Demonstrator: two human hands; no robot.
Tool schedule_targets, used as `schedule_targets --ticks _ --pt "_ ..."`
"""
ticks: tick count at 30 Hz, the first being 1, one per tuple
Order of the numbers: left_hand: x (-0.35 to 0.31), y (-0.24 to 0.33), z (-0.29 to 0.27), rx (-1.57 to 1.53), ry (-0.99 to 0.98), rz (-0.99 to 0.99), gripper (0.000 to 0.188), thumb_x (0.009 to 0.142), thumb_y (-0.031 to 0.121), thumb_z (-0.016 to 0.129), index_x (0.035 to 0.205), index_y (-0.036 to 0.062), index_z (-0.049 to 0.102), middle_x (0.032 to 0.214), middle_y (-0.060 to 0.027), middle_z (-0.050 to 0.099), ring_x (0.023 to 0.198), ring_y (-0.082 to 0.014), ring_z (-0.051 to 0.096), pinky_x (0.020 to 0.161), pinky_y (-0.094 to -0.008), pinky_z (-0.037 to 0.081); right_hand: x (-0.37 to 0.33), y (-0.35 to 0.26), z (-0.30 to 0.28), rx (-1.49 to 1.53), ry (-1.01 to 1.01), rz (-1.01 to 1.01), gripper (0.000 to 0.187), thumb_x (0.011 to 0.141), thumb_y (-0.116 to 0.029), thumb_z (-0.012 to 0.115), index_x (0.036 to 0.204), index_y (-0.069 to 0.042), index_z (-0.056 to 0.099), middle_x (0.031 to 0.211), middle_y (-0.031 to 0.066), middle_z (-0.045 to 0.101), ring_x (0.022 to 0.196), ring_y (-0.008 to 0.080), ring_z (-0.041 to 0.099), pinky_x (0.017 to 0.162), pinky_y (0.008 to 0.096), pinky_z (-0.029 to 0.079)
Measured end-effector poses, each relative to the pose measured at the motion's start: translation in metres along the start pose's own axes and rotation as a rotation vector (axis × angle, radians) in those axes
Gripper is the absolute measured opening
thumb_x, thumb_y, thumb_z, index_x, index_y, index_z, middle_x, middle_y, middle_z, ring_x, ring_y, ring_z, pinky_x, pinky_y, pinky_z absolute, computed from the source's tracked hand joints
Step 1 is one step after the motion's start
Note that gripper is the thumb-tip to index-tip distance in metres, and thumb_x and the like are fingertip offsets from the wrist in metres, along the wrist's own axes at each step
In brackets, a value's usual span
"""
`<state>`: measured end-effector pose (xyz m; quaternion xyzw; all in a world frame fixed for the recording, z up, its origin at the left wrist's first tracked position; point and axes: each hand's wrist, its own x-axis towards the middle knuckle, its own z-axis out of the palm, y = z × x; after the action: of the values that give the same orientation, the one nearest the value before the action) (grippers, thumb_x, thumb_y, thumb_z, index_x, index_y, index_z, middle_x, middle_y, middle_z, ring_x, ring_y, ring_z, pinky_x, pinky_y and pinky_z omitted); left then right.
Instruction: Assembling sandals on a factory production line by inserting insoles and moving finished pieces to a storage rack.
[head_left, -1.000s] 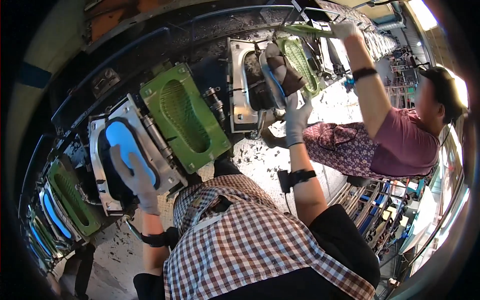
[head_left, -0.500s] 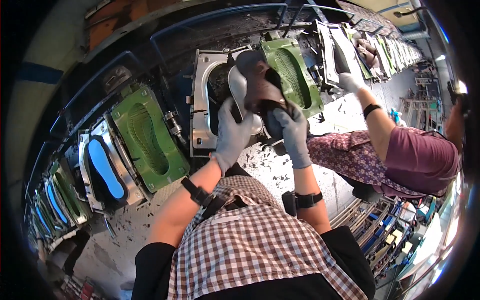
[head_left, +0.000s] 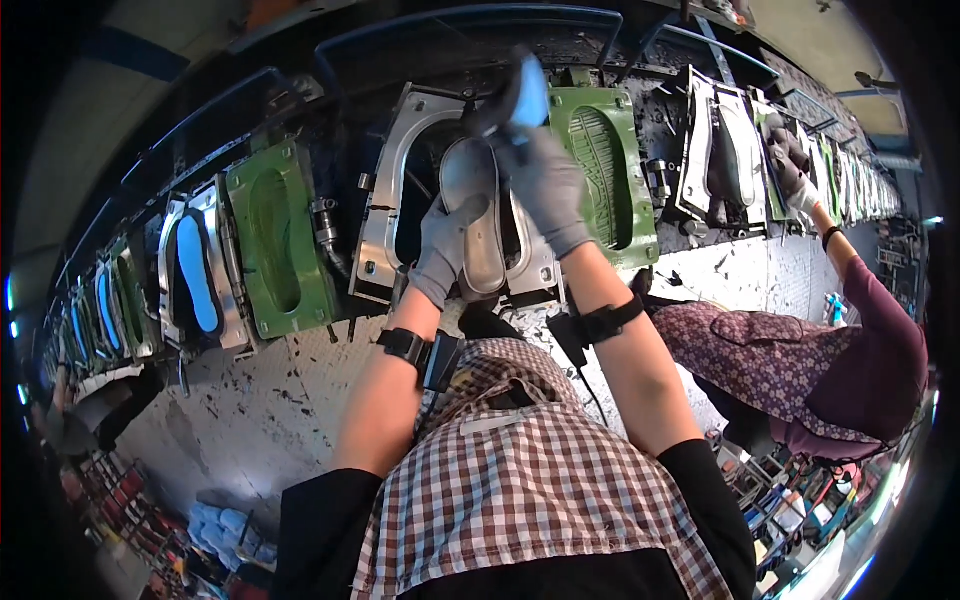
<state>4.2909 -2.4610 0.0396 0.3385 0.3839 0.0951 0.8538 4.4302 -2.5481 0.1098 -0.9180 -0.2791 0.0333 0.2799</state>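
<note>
In the middle, a grey metal shoe last (head_left: 470, 185) stands in front of an opened silver mould frame (head_left: 405, 150). My left hand (head_left: 440, 245), in a grey glove, is closed on the last's lower left edge, thumb across its face. My gloved right hand (head_left: 548, 190) is closed on a dark shoe upper with a light blue underside (head_left: 528, 95), just above the last's far end. That hand and the upper are blurred by motion, and the right fingers are partly hidden. Beside my right hand is a green sole mould plate (head_left: 600, 165) with a tread pattern.
To the left stand another green mould plate (head_left: 280, 240) and a last with a blue bottom (head_left: 197, 275). More moulds run along both sides. At the right, a co-worker's gloved hand (head_left: 803, 197) touches a brown shoe upper (head_left: 785, 150). Blue rails (head_left: 470, 14) cross behind the moulds.
The shoe upper has come away from the metal last and moved up, its blue underside now showing. My left hand has shifted onto the last. The co-worker's arm has moved farther right.
</note>
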Motion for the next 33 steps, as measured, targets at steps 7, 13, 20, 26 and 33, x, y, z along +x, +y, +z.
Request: schedule_targets --ticks 7,13,20,26,33 --pt "-0.054 -0.027 -0.028 0.795 -0.217 -0.21 0.063 0.087 0.016 0.074 0.14 0.0025 0.044 0.115 -0.0126 0.067 0.103 -0.0223 0.066 0.088 -0.0327 0.055 -0.016 -0.026 0.022 -0.003 -0.571 -0.412 0.029 0.086 -0.029 0.067 0.111 -0.016 0.064 0.11 0.0083 0.068 0.096 0.0308 0.068 0.075 0.0439 0.055" --pt "-0.096 -0.048 -0.051 0.385 -0.114 -0.34 0.049 0.088 0.013 0.069 0.133 0.0034 0.052 0.11 -0.0115 0.067 0.098 -0.0223 0.066 0.083 -0.0323 0.055 -0.114 0.001 0.011 0.156 -0.665 -0.392 0.03 0.092 -0.03 0.063 0.116 -0.012 0.063 0.1 0.0121 0.069 0.092 0.0324 0.068 0.073 0.0439 0.055" --pt "-0.062 0.0 -0.02 0.109 0.045 0.037 0.049 0.089 0.021 0.067 0.132 0.0003 0.055 0.11 -0.0073 0.066 0.092 -0.0191 0.063 0.081 -0.0313 0.052 -0.074 0.002 -0.001 0.098 -0.392 -0.008 0.046 0.095 -0.038 0.059 0.125 -0.004 0.056 0.105 0.0227 0.069 0.101 0.0389 0.066 0.088 0.0448 0.052" --pt "0.006 -0.014 -0.033 -0.069 0.021 0.14 0.05 0.086 0.013 0.068 0.133 -0.0036 0.055 0.109 -0.011 0.069 0.098 -0.0202 0.068 0.091 -0.0286 0.054 -0.078 -0.005 0.013 0.319 -0.451 0.313 0.059 0.089 -0.026 0.066 0.138 0.003 0.05 0.101 0.0199 0.068 0.095 0.0337 0.068 0.085 0.0419 0.052" --pt "0.04 0.014 0.013 0.18 -0.075 0.407 0.067 0.09 0.007 0.065 0.152 0.0067 0.041 0.141 -0.0112 0.053 0.119 -0.0193 0.057 0.102 -0.0306 0.048 -0.057 0.016 0.022 0.1 -0.136 0.088 0.044 0.09 -0.02 0.06 0.131 -0.008 0.051 0.087 0.0204 0.07 0.073 0.0406 0.068 0.067 0.0486 0.053"
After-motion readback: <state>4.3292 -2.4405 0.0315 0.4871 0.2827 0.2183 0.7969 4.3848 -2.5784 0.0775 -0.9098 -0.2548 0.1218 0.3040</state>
